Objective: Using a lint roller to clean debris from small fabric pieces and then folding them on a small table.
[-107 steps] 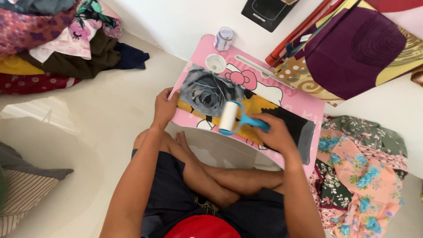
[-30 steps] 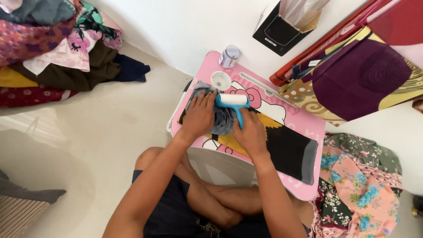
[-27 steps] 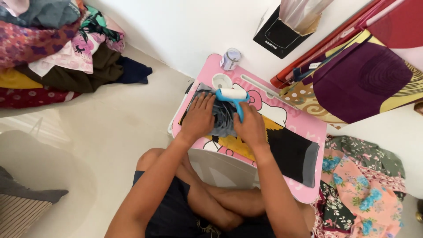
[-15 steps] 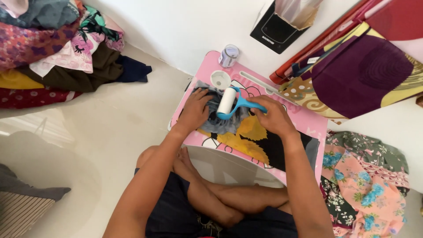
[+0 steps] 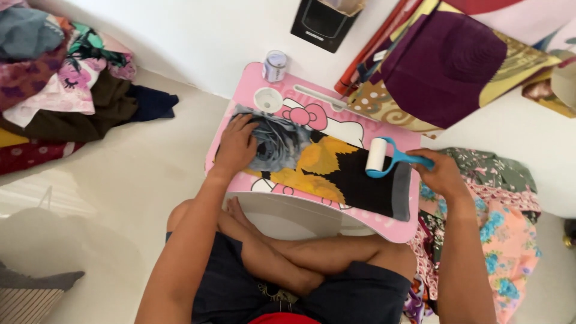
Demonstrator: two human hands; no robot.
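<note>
A low pink surface (image 5: 384,225) with a cartoon print stands over the crossed legs of a person seated on a pale floor (image 5: 120,198), close to a white wall (image 5: 198,42). A small jar (image 5: 275,65) stands at its far left corner, with a white round cup holder (image 5: 267,99) just beside it. A heap of mixed clothes (image 5: 60,90) lies on the floor to the left; folded patterned cloths, one purple (image 5: 444,66), lean at the far right, and floral fabric (image 5: 498,240) lies on the floor to the right. Stretched flat along the surface is a long cloth (image 5: 336,171), grey-blue with a rose pattern at its left end, yellow and black in the middle, grey-edged at its right end. The left hand (image 5: 237,146) rests on the grey-blue end, its grip spread flat. The right hand (image 5: 441,174) has its grip pressed around the blue handle of a lint roller (image 5: 384,157), whose white roll lies on the cloth near the right end.
</note>
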